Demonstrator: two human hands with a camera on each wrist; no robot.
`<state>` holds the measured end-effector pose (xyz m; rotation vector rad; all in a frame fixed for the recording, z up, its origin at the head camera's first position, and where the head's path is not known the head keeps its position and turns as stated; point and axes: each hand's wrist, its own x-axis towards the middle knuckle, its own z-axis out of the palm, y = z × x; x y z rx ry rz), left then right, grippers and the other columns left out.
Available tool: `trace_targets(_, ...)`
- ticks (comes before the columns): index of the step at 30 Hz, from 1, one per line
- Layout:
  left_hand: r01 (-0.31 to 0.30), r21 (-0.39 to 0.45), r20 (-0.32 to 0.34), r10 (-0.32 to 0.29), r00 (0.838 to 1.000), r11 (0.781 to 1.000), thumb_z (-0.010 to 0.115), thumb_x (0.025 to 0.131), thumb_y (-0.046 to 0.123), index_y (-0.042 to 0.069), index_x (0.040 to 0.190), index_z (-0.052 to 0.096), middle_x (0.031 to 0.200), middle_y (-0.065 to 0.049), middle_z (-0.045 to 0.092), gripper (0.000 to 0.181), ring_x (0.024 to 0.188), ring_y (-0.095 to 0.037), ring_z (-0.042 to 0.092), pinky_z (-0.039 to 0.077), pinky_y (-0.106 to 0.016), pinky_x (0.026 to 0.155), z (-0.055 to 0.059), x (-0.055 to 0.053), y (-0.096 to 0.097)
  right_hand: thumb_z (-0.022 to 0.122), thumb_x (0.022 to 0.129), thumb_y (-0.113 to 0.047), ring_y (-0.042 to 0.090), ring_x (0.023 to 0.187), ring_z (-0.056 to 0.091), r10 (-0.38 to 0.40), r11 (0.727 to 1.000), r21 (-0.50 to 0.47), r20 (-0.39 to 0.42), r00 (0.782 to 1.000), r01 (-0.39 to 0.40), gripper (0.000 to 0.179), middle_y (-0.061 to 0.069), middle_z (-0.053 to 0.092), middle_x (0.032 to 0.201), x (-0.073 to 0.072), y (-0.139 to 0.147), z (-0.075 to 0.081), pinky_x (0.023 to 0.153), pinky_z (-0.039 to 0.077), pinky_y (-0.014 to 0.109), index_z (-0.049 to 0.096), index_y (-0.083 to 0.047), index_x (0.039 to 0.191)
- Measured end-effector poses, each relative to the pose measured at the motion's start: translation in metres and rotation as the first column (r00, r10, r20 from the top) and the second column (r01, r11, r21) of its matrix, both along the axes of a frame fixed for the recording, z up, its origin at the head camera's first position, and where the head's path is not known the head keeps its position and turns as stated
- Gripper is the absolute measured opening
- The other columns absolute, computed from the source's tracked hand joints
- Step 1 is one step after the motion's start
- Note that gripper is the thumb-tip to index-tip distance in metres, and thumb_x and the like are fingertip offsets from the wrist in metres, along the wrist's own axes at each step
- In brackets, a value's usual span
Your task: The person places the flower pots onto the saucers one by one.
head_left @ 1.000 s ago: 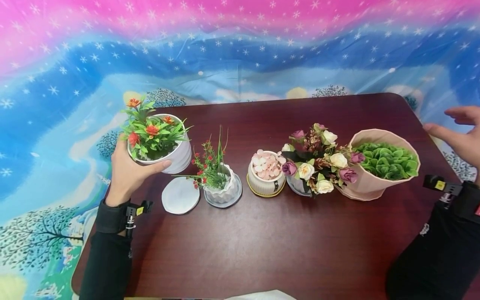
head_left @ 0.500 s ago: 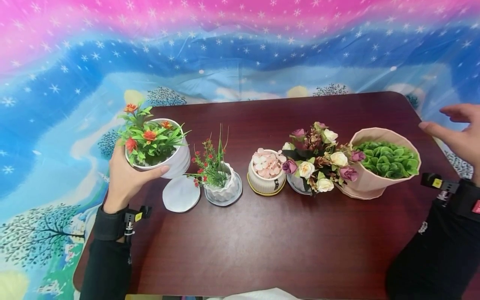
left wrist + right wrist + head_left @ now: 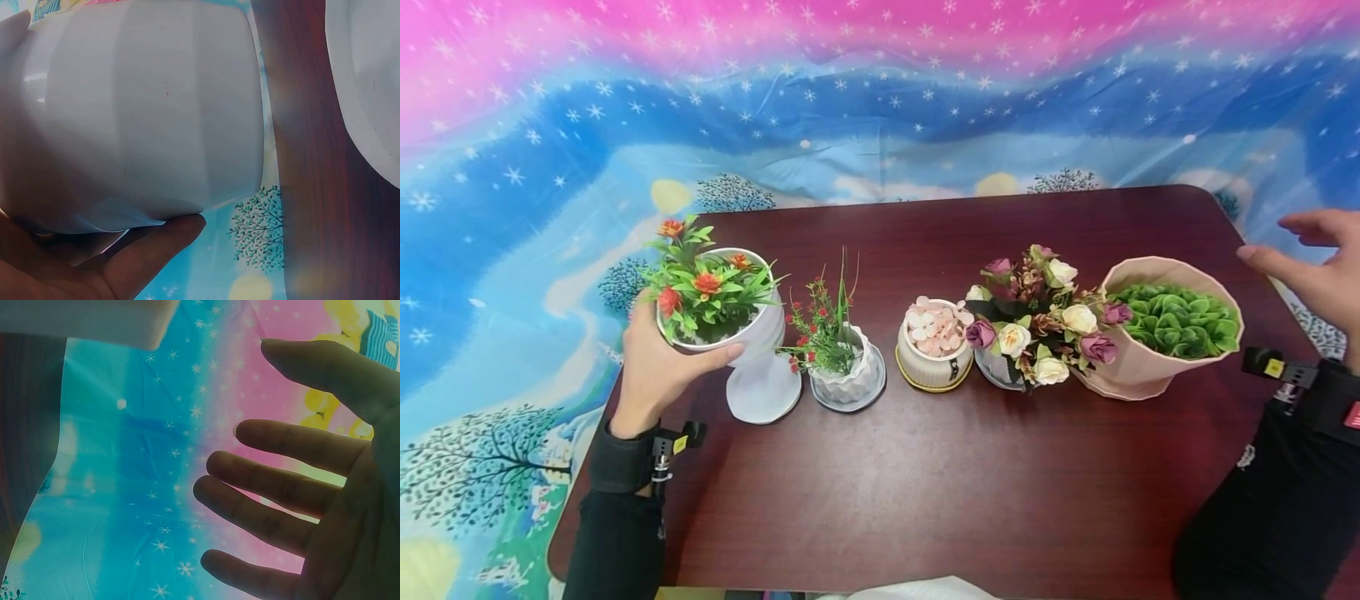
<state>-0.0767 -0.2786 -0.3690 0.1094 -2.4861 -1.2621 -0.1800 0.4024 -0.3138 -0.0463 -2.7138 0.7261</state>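
My left hand (image 3: 658,362) grips a white flower pot (image 3: 758,333) from its left side, thumb across the front. Orange-red flowers with green leaves (image 3: 707,287) fill the pot, which is tilted. In the left wrist view the pot (image 3: 156,112) hangs apart from a round white saucer (image 3: 375,81). Seen from the head, that saucer (image 3: 763,396) lies on the table just below the pot. Off the table's right edge, my right hand (image 3: 1318,267) holds nothing. Its fingers (image 3: 275,478) are spread and nearly straight in the right wrist view.
On the brown table (image 3: 925,492) stand a small white pot with red-flowered grass (image 3: 842,379), a cream pot with pink petals (image 3: 934,358), a rose arrangement (image 3: 1037,333) and a large pink pot of green leaves (image 3: 1150,350). A patterned cloth (image 3: 880,108) hangs behind.
The left hand has lowered the potted flowers toward the saucer, and the pot now overlaps the saucer's far edge in view. The right hand has barely moved.
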Motion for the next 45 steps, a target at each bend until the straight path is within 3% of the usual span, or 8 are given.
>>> trace_targets(6, 0.025, 0.012, -0.013, -0.025, 1.000, 1.000, 0.100, 0.066, 0.011, 0.019, 0.161, 0.042, 0.150, -0.009, 0.057, 0.111, 0.129, -0.009, 0.055, 0.043, -0.023, 0.103, -0.001, 0.006, 0.002, 0.058, 0.106, -0.037, 0.067, 0.129, 0.040, 0.012, 1.000, 0.014, 0.023, 1.000, -0.013, 0.071, 0.048, 0.044, 0.146, 0.000, -0.004, 0.002, 0.125, 0.027, 0.060, 0.046, 0.021, 0.145)
trace_targets(15, 0.039, -0.007, 0.007, -0.039, 0.999, 0.999, 0.100, 0.068, 0.014, 0.025, 0.164, 0.038, 0.153, -0.006, 0.056, 0.115, 0.132, -0.009, 0.056, 0.044, -0.022, 0.104, -0.003, 0.012, 0.004, 0.060, 0.104, -0.037, 0.066, 0.129, 0.041, 0.017, 1.000, 0.011, 0.031, 0.999, -0.018, 0.071, 0.047, 0.045, 0.147, -0.003, -0.005, 0.001, 0.123, 0.028, 0.064, 0.048, 0.020, 0.145)
trace_targets(25, 0.049, 0.010, 0.003, -0.049, 0.999, 0.999, 0.100, 0.068, 0.011, 0.025, 0.164, 0.038, 0.153, -0.006, 0.055, 0.115, 0.131, -0.007, 0.054, 0.043, -0.024, 0.105, -0.005, 0.017, 0.003, 0.061, 0.104, -0.035, 0.067, 0.129, 0.043, 0.028, 1.000, -0.007, 0.025, 0.999, -0.028, 0.069, 0.046, 0.046, 0.147, -0.005, -0.006, -0.001, 0.127, 0.027, 0.052, 0.049, 0.019, 0.145)
trace_targets(31, 0.054, 0.009, 0.018, -0.054, 0.998, 0.999, 0.098, 0.070, 0.010, 0.023, 0.164, 0.038, 0.153, -0.005, 0.055, 0.112, 0.133, -0.012, 0.053, 0.043, -0.023, 0.105, -0.006, 0.019, 0.003, 0.062, 0.103, -0.033, 0.065, 0.131, 0.043, 0.018, 0.999, -0.028, 0.043, 0.999, -0.017, 0.069, 0.046, 0.046, 0.149, -0.004, -0.009, 0.000, 0.125, 0.025, 0.035, 0.049, 0.019, 0.146)
trace_targets(37, 0.039, -0.011, 0.057, -0.038, 0.998, 0.999, 0.099, 0.071, 0.016, 0.023, 0.166, 0.035, 0.156, -0.009, 0.052, 0.114, 0.139, -0.031, 0.053, 0.045, -0.050, 0.114, -0.006, 0.023, 0.002, 0.061, 0.104, -0.034, 0.063, 0.134, 0.040, 0.009, 0.999, -0.045, 0.046, 0.999, -0.007, 0.069, 0.045, 0.044, 0.151, -0.002, -0.009, -0.002, 0.119, 0.022, 0.021, 0.047, 0.018, 0.148)
trace_targets(40, 0.040, -0.008, 0.061, -0.039, 0.997, 0.999, 0.099, 0.071, 0.018, 0.021, 0.166, 0.035, 0.156, -0.012, 0.051, 0.114, 0.140, -0.036, 0.052, 0.042, -0.066, 0.112, -0.006, 0.024, 0.001, 0.061, 0.104, -0.034, 0.063, 0.136, 0.040, 0.011, 0.999, -0.051, 0.055, 0.998, -0.008, 0.070, 0.044, 0.043, 0.152, -0.003, -0.010, -0.003, 0.122, 0.022, 0.025, 0.046, 0.018, 0.149)
trace_targets(43, 0.037, -0.008, 0.071, -0.036, 0.997, 0.999, 0.099, 0.071, 0.019, 0.019, 0.165, 0.035, 0.155, -0.013, 0.052, 0.113, 0.140, -0.037, 0.052, 0.041, -0.067, 0.112, -0.007, 0.025, 0.001, 0.061, 0.104, -0.034, 0.064, 0.137, 0.040, 0.022, 0.999, -0.046, 0.061, 0.998, -0.019, 0.070, 0.045, 0.043, 0.151, -0.004, -0.010, -0.002, 0.126, 0.024, 0.034, 0.046, 0.018, 0.148)
trace_targets(45, 0.033, -0.012, 0.078, -0.032, 0.996, 0.999, 0.099, 0.071, 0.019, 0.018, 0.165, 0.036, 0.154, -0.012, 0.053, 0.112, 0.139, -0.036, 0.052, 0.042, -0.066, 0.111, -0.007, 0.026, 0.001, 0.061, 0.103, -0.035, 0.062, 0.136, 0.040, 0.027, 0.999, -0.046, 0.058, 0.998, -0.025, 0.071, 0.045, 0.044, 0.151, -0.005, -0.010, -0.002, 0.124, 0.023, 0.029, 0.047, 0.019, 0.148)
